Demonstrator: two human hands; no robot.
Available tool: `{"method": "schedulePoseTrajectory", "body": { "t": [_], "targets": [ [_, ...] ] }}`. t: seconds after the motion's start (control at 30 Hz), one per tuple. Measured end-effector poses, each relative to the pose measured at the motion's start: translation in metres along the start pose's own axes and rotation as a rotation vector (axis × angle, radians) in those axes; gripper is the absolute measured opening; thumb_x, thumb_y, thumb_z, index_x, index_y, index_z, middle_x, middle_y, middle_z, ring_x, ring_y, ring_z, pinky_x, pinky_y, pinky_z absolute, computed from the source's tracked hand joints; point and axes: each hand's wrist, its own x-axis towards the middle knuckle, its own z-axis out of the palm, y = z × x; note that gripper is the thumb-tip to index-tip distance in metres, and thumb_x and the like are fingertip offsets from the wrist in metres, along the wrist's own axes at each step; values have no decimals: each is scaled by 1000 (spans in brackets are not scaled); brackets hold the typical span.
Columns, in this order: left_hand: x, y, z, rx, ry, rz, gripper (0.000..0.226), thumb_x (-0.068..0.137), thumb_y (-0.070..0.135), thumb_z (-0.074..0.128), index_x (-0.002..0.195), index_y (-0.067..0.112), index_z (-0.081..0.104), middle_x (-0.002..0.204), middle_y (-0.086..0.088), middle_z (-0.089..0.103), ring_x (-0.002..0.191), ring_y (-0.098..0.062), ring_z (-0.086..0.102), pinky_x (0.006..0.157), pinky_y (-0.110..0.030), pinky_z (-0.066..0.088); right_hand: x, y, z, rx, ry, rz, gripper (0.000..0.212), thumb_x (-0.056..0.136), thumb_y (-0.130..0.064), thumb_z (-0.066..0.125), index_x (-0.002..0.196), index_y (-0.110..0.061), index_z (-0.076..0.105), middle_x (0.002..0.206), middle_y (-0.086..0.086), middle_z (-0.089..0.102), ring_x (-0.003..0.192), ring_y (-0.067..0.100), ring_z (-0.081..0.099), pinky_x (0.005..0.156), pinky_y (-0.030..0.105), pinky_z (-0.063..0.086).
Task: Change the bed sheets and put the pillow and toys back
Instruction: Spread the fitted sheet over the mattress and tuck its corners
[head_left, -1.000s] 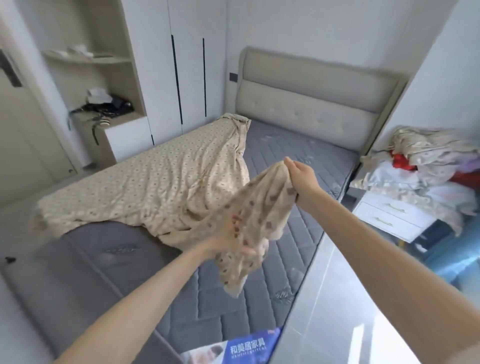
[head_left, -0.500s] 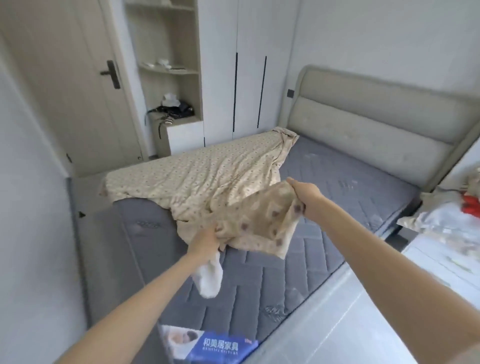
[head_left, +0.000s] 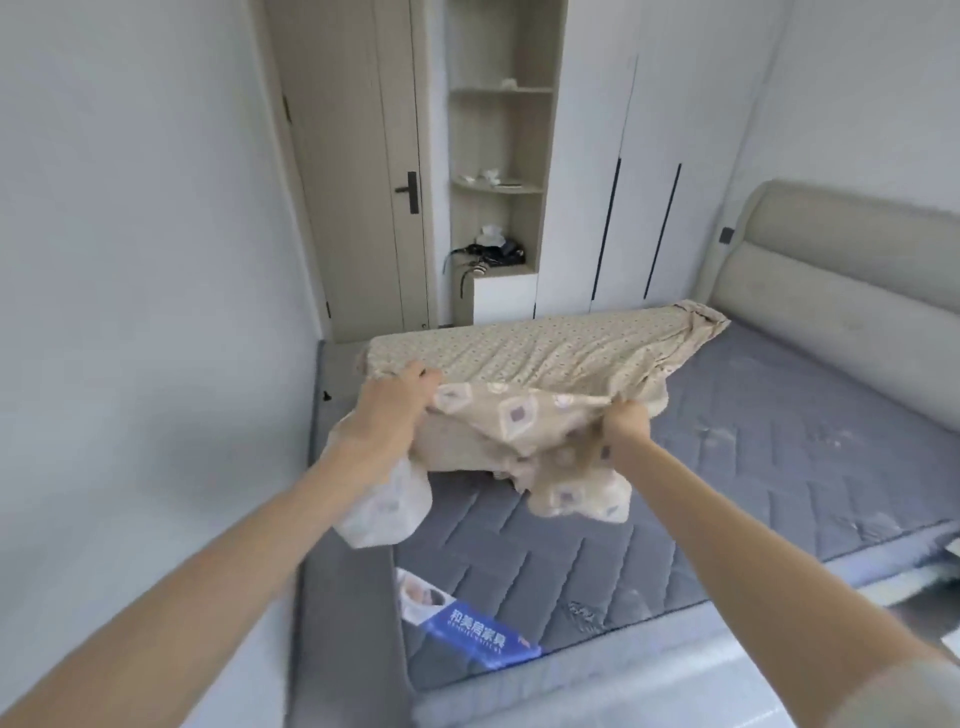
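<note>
You have one view only, a wide-angle camera worn on your head and tilted forward and down. You stand by the foot corner of the mattress (head_left: 597, 561), with its label (head_left: 467, 631) close beneath the lens. You face across the bed toward the door (head_left: 358, 171) and shelf niche (head_left: 501, 156). The headboard (head_left: 831, 275) sits at the right edge. Your outstretched forearms enter from both lower corners, and your left hand (head_left: 395, 400) and right hand (head_left: 626, 423) sit mid-frame.
</note>
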Motion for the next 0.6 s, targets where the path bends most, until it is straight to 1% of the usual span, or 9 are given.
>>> {"method": "schedulePoseTrajectory", "body": {
  "t": [0.1, 0.17, 0.2, 0.3, 0.37, 0.43, 0.5, 0.57, 0.6],
  "targets": [
    [-44, -5, -9, 127, 56, -71, 45, 85, -4, 50, 125, 15, 43, 126, -5, 44, 87, -24, 65, 63, -32, 44, -29, 4, 2, -112, -54, -92, 44, 104, -25, 20, 131, 0, 45, 93, 15, 54, 61, 24, 47, 50, 32, 41],
    [-76, -11, -7, 173, 7, -163, 35, 89, 1, 45, 123, 12, 45, 122, -6, 53, 93, -25, 66, 70, -33, 48, -50, 15, 2, -184, -104, -158, 41, 102, -35, 28, 124, -4, 44, 95, 12, 58, 65, 24, 53, 52, 30, 44],
    [-93, -14, -5, 161, -58, -208, 32, 89, 2, 45, 120, 12, 48, 116, -6, 60, 96, -26, 65, 73, -34, 49, -63, 24, 0, -245, -148, -206, 40, 100, -42, 34, 120, -9, 45, 96, 9, 62, 68, 24, 57, 53, 30, 46],
    [-141, -25, 1, -27, -193, -285, 28, 87, 6, 46, 113, 14, 55, 106, -8, 66, 98, -30, 63, 76, -35, 48, -98, 55, -10, -517, -312, -361, 44, 87, -64, 48, 107, -26, 53, 78, -12, 65, 65, 15, 61, 51, 24, 45],
    [-165, -29, -5, -117, -232, -305, 22, 87, 20, 54, 108, 16, 61, 104, -7, 67, 98, -29, 63, 76, -35, 49, -117, 70, -20, -676, -400, -399, 60, 71, -79, 51, 102, -30, 64, 83, -14, 68, 76, 11, 64, 65, 27, 53],
    [-179, -24, -16, -44, -226, -260, 19, 84, 31, 61, 99, 18, 61, 99, -4, 67, 94, -26, 64, 72, -31, 48, -126, 83, -27, -830, -474, -454, 76, 56, -91, 46, 99, -33, 69, 93, -12, 69, 88, 13, 63, 83, 33, 54],
    [-188, -13, -30, 113, -202, -181, 17, 81, 18, 64, 95, 22, 57, 97, -1, 66, 91, -23, 65, 64, -28, 41, -132, 90, -32, -971, -533, -506, 74, 62, -87, 46, 97, -28, 73, 95, -10, 70, 91, 13, 63, 84, 32, 54],
    [-193, -3, -41, 224, -162, -119, 29, 77, 2, 60, 92, 24, 50, 94, 0, 66, 88, -21, 66, 61, -28, 34, -135, 95, -38, -996, -554, -497, 43, 80, -63, 57, 91, -25, 73, 91, -8, 69, 89, 14, 62, 76, 28, 52],
    [-195, 0, -46, 258, -139, -93, 32, 76, 0, 59, 95, 24, 50, 93, 0, 66, 88, -22, 66, 62, -28, 32, -133, 97, -42, -990, -540, -487, 27, 85, -49, 58, 82, -25, 71, 83, -8, 67, 84, 16, 61, 68, 26, 49]
  ]
}}
